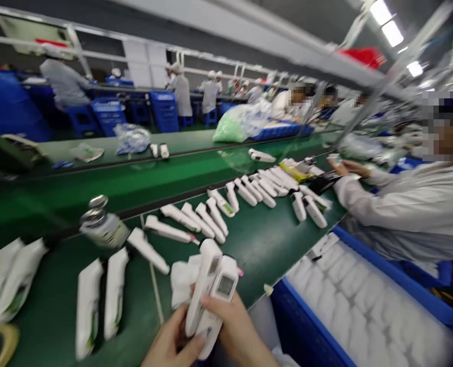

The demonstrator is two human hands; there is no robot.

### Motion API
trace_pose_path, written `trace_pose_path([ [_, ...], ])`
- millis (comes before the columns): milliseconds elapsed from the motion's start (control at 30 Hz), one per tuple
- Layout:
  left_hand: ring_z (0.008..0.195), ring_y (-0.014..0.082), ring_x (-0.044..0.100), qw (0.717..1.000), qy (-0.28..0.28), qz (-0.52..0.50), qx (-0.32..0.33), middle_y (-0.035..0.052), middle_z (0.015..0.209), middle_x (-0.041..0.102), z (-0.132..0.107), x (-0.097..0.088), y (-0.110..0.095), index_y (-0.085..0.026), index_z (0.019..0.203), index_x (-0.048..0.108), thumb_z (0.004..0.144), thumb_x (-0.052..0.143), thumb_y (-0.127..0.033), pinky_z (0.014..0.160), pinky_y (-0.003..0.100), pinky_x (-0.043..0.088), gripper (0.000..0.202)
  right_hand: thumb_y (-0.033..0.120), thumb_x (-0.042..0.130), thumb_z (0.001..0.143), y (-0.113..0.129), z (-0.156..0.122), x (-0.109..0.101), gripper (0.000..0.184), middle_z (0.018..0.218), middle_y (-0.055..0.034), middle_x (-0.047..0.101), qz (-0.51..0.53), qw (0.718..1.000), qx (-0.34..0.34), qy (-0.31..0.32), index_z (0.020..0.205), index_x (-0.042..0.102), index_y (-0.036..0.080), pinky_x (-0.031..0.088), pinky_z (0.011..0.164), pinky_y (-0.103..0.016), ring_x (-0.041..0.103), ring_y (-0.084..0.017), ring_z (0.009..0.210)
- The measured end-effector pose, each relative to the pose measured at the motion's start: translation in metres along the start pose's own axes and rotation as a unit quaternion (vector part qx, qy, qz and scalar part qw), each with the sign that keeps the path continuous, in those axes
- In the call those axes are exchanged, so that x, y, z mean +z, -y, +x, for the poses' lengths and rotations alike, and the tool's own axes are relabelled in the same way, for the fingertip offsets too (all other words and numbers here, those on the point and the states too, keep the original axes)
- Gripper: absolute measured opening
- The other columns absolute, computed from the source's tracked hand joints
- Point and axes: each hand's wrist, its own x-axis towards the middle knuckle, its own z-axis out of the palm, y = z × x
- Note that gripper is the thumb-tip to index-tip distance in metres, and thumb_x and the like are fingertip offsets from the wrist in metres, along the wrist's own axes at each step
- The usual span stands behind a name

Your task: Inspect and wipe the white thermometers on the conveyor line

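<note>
Both my hands meet at the bottom centre. My left hand [171, 344] and my right hand [236, 331] are closed together on two white handheld devices [211, 290], one showing a small grey screen. A crumpled white cloth [180, 280] lies just behind them on the green bench [265, 244]. Several more white devices [207, 219] lie in a row across the bench.
A metal-capped bottle [102, 224] stands left of centre. A blue bin [364, 306] with white padded lining sits at my right. A co-worker in white [406, 209] sits further right, hands at the bench. A green conveyor [134, 178] runs behind; other workers stand far back.
</note>
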Motion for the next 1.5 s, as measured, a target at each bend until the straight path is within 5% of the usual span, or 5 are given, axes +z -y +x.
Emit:
trace_pose_path([
  [333, 0.055, 0.0058, 0.043, 0.992, 0.128, -0.02, -0.007, -0.0024, 0.062, 0.055, -0.001, -0.01, -0.001, -0.011, 0.084, 0.062, 0.076, 0.066, -0.038, 0.053, 0.017, 0.036, 0.028, 0.033, 0.066, 0.078, 0.007, 0.001, -0.004, 0.033, 0.099, -0.0094, 0.072, 0.072, 0.993, 0.094, 0.017, 0.106, 0.067, 0.015, 0.051, 0.079, -0.036, 0.064, -0.026, 0.096],
  [733, 0.082, 0.0143, 0.062, 0.983, 0.157, -0.086, -0.031, 0.0062, 0.091, 0.07, -0.002, -0.011, -0.001, -0.014, 0.1, 0.066, 0.073, 0.071, -0.027, 0.075, 0.023, 0.047, 0.031, 0.074, 0.033, 0.078, 0.014, 0.008, 0.004, 0.068, 0.1, -0.0114, 0.071, 0.084, 0.988, 0.13, 0.01, 0.096, 0.069, 0.019, 0.045, 0.086, -0.048, 0.06, -0.033, 0.104],
  [1267, 0.088, 0.0213, 0.063, 0.994, 0.106, 0.002, -0.02, 0.0091, 0.095, 0.07, -0.002, -0.01, 0.0, -0.011, 0.101, 0.063, 0.073, 0.068, -0.029, 0.08, 0.032, 0.049, 0.033, 0.068, 0.045, 0.077, 0.008, 0.007, 0.001, 0.058, 0.093, -0.0085, 0.072, 0.058, 0.993, 0.097, -0.027, 0.099, 0.067, 0.019, 0.051, 0.073, -0.043, 0.065, -0.03, 0.086],
  [1433, 0.074, 0.0164, 0.06, 0.997, 0.043, 0.061, -0.008, 0.006, 0.084, 0.069, -0.003, -0.008, -0.001, -0.011, 0.09, 0.064, 0.074, 0.065, -0.027, 0.068, 0.025, 0.047, 0.023, 0.021, 0.084, 0.055, -0.008, 0.003, -0.007, 0.039, 0.074, 0.0012, 0.072, -0.001, 0.996, 0.043, -0.075, 0.088, 0.064, 0.023, 0.05, 0.061, -0.031, 0.064, -0.02, 0.065],
  [1500, 0.07, 0.0159, 0.059, 0.996, 0.023, 0.081, -0.006, 0.0052, 0.082, 0.069, -0.004, -0.007, 0.0, -0.011, 0.09, 0.065, 0.074, 0.065, -0.026, 0.063, 0.024, 0.045, 0.021, 0.028, 0.081, 0.06, -0.01, 0.005, -0.008, 0.031, 0.075, 0.0017, 0.072, 0.001, 0.995, 0.029, -0.093, 0.087, 0.064, 0.023, 0.05, 0.061, -0.03, 0.064, -0.02, 0.066],
])
